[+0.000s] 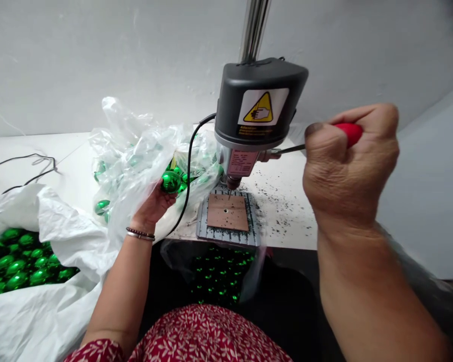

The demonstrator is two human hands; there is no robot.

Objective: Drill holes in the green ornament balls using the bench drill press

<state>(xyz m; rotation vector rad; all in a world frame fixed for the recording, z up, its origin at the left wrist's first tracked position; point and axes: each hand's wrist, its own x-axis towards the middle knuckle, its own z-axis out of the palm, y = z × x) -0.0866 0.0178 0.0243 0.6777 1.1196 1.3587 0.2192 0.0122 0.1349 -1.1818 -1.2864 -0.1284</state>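
Note:
My left hand [155, 202] has its fingers round a shiny green ball [171, 182] at the mouth of a clear plastic bag [136, 136] with more green balls inside. My right hand [349, 166] is wrapped round the red knob [350, 133] of a lever on the right side of a dark grey drill press [262, 95]. Under the drill bit lies a square brown board [232, 221] with a small hole, on the grey slotted base [203, 226]. No ball sits on the board.
A white sack [64, 226] of green balls is at the left. Another clear bag of green balls [222, 274] hangs below the table's front edge. Dark shavings lie on the white table [294, 231]. A black cable [191, 166] loops beside the drill.

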